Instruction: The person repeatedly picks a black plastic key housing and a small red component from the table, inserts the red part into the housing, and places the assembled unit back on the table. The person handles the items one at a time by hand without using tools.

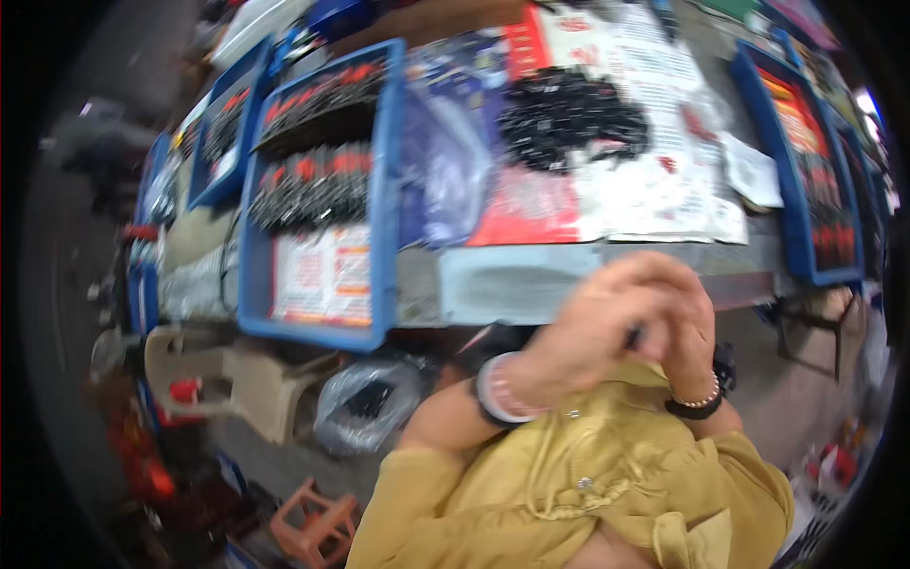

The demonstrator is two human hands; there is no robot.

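Observation:
My left hand (592, 327) and my right hand (694, 327) meet in front of my chest at the table's near edge, fingers curled and overlapping. A small dark piece (633, 336) shows between them, too blurred to name. Just beyond, a loose heap of small black parts (573, 119) lies on printed sheets (654, 199) in white, red and blue. Left of my hands stands a blue tray (384, 204) holding rows of small dark parts with red bits, and a printed card at its near end.
A second blue tray (782, 180) with similar parts stands at the right, and a smaller blue tray (197, 175) at the far left. Below the table are a beige plastic chair (270, 389), a clear plastic bag (341, 412) with dark contents and an orange stool (313, 517).

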